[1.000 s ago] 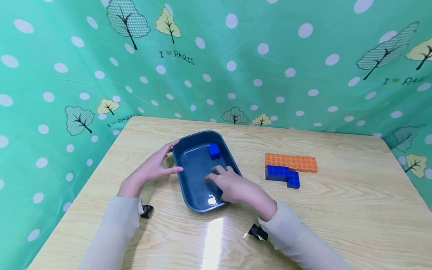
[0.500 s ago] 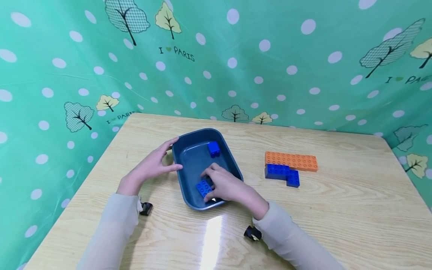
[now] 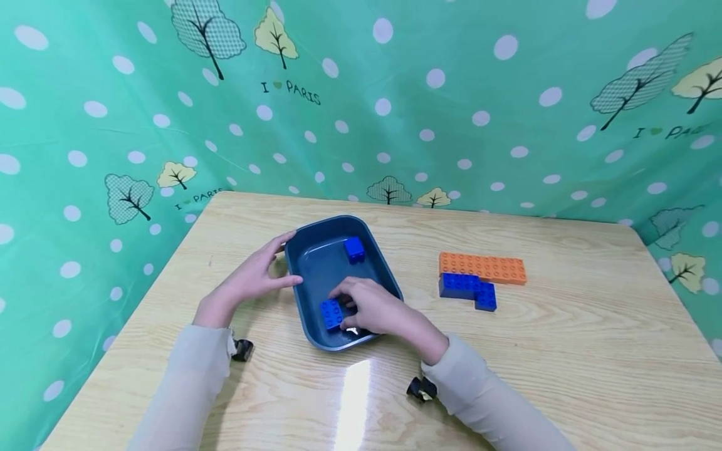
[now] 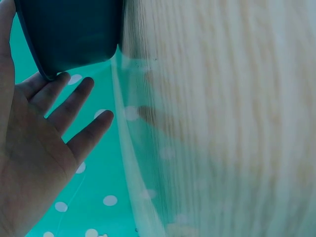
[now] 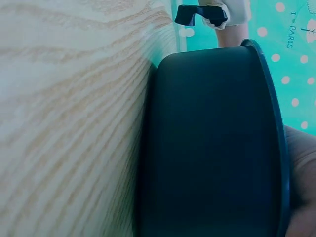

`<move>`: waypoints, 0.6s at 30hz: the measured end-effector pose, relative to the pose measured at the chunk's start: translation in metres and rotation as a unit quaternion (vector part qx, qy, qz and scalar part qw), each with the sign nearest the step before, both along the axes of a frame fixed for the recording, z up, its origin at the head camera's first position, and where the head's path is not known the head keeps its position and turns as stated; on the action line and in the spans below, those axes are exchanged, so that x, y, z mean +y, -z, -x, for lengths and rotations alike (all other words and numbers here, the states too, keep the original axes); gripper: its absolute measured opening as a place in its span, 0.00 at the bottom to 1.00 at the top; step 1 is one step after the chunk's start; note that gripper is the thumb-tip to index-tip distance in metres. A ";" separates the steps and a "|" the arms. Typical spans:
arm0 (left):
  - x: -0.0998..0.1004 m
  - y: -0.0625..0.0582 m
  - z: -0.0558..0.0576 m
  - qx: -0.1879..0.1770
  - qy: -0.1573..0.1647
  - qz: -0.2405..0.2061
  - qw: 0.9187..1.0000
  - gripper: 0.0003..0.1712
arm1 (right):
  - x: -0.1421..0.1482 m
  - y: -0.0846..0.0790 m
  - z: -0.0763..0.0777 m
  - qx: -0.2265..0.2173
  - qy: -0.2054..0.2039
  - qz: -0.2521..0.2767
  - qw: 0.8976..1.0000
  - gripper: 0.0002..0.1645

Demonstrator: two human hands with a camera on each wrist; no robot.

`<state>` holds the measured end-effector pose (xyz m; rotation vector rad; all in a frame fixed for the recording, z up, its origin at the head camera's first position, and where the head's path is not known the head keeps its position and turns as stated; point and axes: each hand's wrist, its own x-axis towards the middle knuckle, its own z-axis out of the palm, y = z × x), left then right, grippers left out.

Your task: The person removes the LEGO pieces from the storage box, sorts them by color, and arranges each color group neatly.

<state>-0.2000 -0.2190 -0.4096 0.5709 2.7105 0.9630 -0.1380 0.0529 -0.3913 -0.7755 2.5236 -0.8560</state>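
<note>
A dark blue tray [image 3: 299,313] rests on the wooden table. My left hand [image 3: 251,279] touches its left rim with the thumb and fingertips, and the left wrist view shows the fingers [image 4: 74,106] fairly straight. Inside the tray, my right hand [image 3: 375,307] pinches a blue building brick [image 3: 331,314] near the front end, studs up, with the thumb and index finger at its right side. A second blue brick [image 3: 354,249] lies near the tray's far right corner. The right wrist view shows mostly the outer wall of the tray [image 5: 212,143], which hides the bricks.
To the right of the tray lie orange building bricks [image 3: 482,268] in a row. Two blue bricks [image 3: 459,285] sit just in front of them. Behind the table [image 3: 564,351] hangs a green dotted cloth [image 3: 479,138].
My right hand has shifted left within the tray. The brick at its fingers, first mostly hidden under the hand, has moved left and turned. The left hand stays at the rim.
</note>
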 end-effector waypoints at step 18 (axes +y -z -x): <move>-0.002 0.001 -0.001 0.000 0.005 -0.004 1.000 0.58 | 0.073 -0.043 0.000 0.055 0.131 0.165 0.976 0.31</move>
